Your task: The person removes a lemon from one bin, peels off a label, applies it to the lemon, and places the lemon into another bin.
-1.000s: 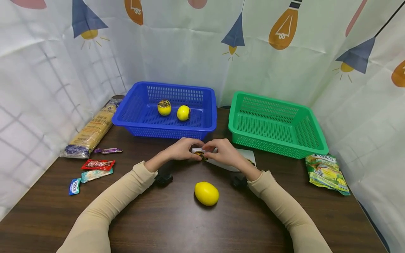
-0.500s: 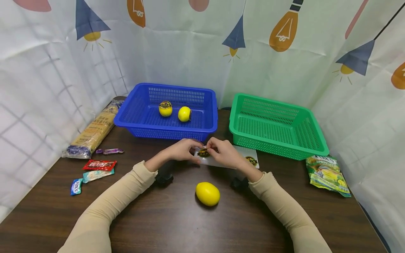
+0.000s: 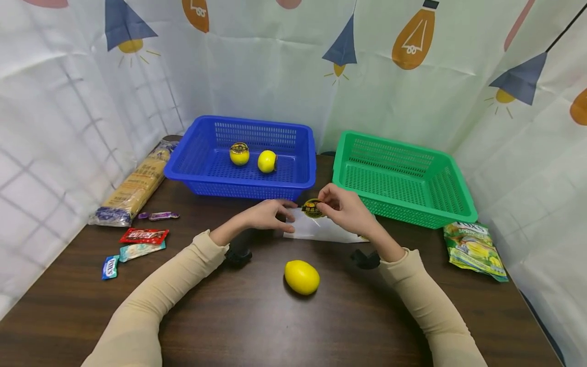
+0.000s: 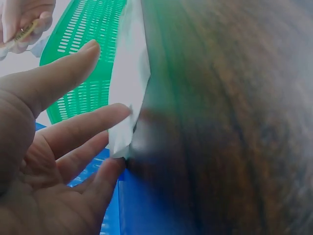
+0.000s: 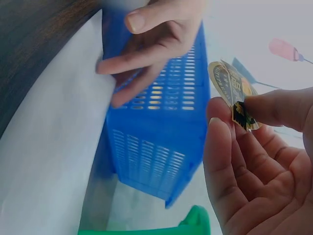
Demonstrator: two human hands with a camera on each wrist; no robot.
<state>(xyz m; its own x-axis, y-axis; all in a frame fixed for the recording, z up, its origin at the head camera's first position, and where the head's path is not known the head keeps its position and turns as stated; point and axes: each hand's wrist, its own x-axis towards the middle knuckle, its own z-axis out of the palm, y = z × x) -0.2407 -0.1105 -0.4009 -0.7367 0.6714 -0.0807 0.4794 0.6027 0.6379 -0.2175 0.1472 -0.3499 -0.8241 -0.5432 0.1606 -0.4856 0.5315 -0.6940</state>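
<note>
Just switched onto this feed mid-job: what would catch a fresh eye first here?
The right hand at table centre, pinching a round gold-and-black sticker lifted above a white backing sheet that the left hand touches at its edge. Just in front lies a bare yellow lemon. Behind stand a blue basket holding two lemons, at least one stickered, and a green basket.

A dark wood-grain table (image 3: pixel 229 326) is boxed in by white sheets (image 3: pixel 275 76). Lightbulbs and cones, probably lamps, are printed on them.
</note>
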